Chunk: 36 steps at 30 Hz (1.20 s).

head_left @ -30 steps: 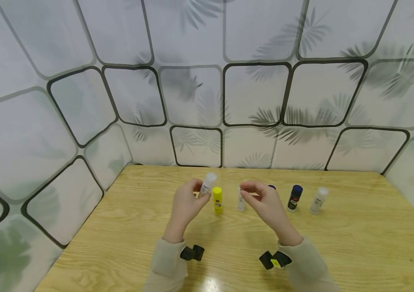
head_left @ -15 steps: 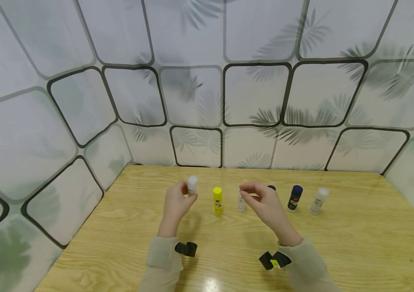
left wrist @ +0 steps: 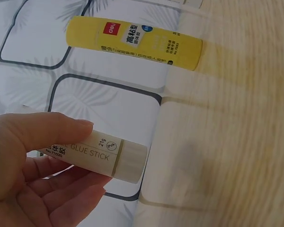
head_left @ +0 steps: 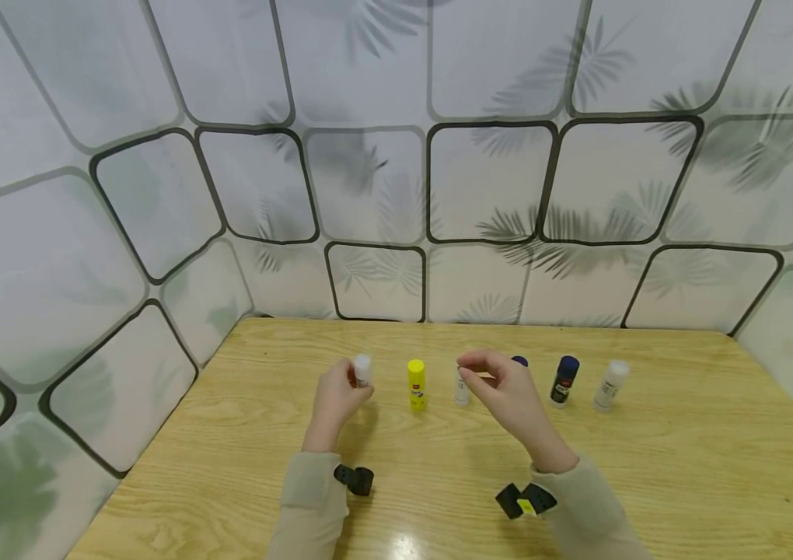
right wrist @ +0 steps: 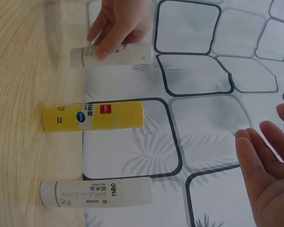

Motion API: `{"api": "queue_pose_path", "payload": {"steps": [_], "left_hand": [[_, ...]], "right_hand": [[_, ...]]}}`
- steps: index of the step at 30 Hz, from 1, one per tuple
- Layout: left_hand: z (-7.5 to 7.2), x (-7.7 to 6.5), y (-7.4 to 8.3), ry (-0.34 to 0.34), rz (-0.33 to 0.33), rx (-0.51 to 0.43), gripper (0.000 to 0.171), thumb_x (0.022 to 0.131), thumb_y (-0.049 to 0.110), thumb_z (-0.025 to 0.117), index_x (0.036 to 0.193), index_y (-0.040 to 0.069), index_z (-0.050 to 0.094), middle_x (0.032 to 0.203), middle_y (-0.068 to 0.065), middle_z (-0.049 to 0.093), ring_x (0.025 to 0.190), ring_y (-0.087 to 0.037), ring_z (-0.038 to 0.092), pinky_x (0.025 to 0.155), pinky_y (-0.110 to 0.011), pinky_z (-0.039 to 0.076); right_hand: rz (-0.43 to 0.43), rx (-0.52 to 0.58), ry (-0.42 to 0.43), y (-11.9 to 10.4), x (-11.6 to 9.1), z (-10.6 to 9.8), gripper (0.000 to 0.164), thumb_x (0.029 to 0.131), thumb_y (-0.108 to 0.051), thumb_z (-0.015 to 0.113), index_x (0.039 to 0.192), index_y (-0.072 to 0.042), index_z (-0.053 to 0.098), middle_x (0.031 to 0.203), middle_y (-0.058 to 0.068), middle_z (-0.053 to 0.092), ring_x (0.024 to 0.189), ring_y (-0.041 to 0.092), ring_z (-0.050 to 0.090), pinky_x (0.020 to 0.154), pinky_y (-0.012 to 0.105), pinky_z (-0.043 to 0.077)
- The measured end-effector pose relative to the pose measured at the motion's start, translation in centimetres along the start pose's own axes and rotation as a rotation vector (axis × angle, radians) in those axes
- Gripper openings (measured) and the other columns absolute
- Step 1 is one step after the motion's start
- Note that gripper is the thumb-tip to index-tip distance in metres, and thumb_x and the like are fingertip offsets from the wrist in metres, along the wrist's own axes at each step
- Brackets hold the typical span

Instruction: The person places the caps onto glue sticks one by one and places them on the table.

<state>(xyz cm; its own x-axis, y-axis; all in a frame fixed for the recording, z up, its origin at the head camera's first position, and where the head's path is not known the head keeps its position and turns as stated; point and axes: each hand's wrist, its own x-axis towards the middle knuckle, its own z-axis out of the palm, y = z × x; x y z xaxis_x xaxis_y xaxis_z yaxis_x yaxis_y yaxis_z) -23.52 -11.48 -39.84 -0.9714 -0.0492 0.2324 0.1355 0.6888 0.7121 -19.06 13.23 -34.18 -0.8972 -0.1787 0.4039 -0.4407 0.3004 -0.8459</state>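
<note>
My left hand (head_left: pixel 337 398) grips an upright white glue stick (head_left: pixel 363 368) low over the table, left of the yellow glue stick. In the left wrist view, thumb and fingers wrap the upper part of that white stick (left wrist: pixel 92 151), leaving its base exposed. The yellow glue stick (head_left: pixel 417 385) stands on the table between my hands. A second white glue stick (head_left: pixel 462 391) stands to its right, partly covered by my right fingertips in the head view. The right wrist view shows my right hand (right wrist: pixel 267 175) apart from this stick (right wrist: pixel 94 192), fingers loosely bent and holding nothing.
Behind my right hand a dark blue cap (head_left: pixel 519 361) peeks out. Further right stand a blue-capped glue stick (head_left: pixel 564 381) and another white one (head_left: pixel 610 386). A patterned wall covering (head_left: pixel 382 280) borders the back of the wooden table (head_left: pixel 228 482).
My left hand has carried the white glue stick leftward, away from the yellow one, then lowered it toward the table. My right hand has stayed in place.
</note>
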Motion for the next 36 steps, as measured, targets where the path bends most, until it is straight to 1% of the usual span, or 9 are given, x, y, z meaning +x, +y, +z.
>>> {"api": "queue_pose_path", "payload": {"steps": [8,13,17,25,30,33,36], "left_hand": [[0.2,-0.1,-0.8,-0.063,-0.051,0.002,0.022,0.073,0.006,0.069,0.088,-0.001,0.054,0.081,-0.01,0.057,0.072,-0.023,0.053,0.064,-0.037,0.046],[0.3,-0.1,-1.0,-0.083,-0.083,-0.021,0.02,0.074,0.005,0.067,0.087,0.0,0.053,0.082,-0.01,0.056,0.074,-0.023,0.052,0.066,-0.037,0.046],[0.3,-0.1,-1.1,-0.085,-0.096,-0.032,0.02,0.075,0.005,0.067,0.088,0.0,0.053,0.083,-0.011,0.056,0.075,-0.023,0.053,0.066,-0.037,0.046],[0.5,0.0,-1.4,-0.083,-0.102,-0.072,0.024,0.075,0.004,0.067,0.095,-0.002,0.054,0.088,-0.013,0.057,0.079,-0.024,0.055,0.068,-0.037,0.047],[0.5,0.1,-1.6,-0.087,-0.101,-0.07,0.025,0.075,0.006,0.068,0.095,-0.001,0.054,0.085,-0.01,0.056,0.075,-0.023,0.053,0.066,-0.037,0.046],[0.5,0.2,-1.8,-0.097,-0.097,-0.064,0.029,0.073,0.007,0.07,0.096,0.001,0.052,0.081,-0.009,0.055,0.071,-0.021,0.052,0.063,-0.036,0.045],[0.3,0.3,-1.7,-0.107,-0.103,-0.043,0.042,0.073,0.013,0.071,0.107,0.002,0.049,0.084,-0.01,0.055,0.071,-0.021,0.051,0.061,-0.035,0.044]], "right_hand": [[-0.011,-0.001,0.001,0.1,-0.1,0.1,0.016,0.086,-0.008,0.058,0.099,-0.002,0.062,0.099,0.011,0.061,0.089,0.019,0.057,0.073,0.027,0.049],[-0.011,0.001,-0.005,0.1,0.0,0.1,0.015,0.086,-0.008,0.058,0.099,-0.002,0.062,0.099,0.012,0.06,0.089,0.019,0.056,0.073,0.027,0.048],[-0.013,0.001,-0.007,0.1,0.0,0.1,0.015,0.086,-0.008,0.058,0.099,-0.002,0.062,0.099,0.013,0.06,0.089,0.019,0.056,0.074,0.027,0.048],[-0.012,0.003,-0.013,0.0,0.0,0.2,0.015,0.086,-0.008,0.057,0.099,-0.002,0.061,0.099,0.012,0.06,0.09,0.02,0.056,0.073,0.026,0.049],[-0.008,0.0,-0.016,0.1,0.0,0.2,0.015,0.086,-0.008,0.057,0.098,-0.002,0.061,0.099,0.011,0.06,0.09,0.019,0.056,0.073,0.026,0.048],[-0.015,-0.023,-0.017,0.2,0.0,0.2,0.015,0.086,-0.008,0.057,0.099,-0.002,0.061,0.1,0.011,0.06,0.09,0.02,0.056,0.073,0.027,0.048],[-0.033,-0.052,-0.017,0.3,-0.1,0.1,0.018,0.086,-0.008,0.058,0.102,0.0,0.06,0.102,0.012,0.059,0.094,0.021,0.056,0.076,0.029,0.048]]}}
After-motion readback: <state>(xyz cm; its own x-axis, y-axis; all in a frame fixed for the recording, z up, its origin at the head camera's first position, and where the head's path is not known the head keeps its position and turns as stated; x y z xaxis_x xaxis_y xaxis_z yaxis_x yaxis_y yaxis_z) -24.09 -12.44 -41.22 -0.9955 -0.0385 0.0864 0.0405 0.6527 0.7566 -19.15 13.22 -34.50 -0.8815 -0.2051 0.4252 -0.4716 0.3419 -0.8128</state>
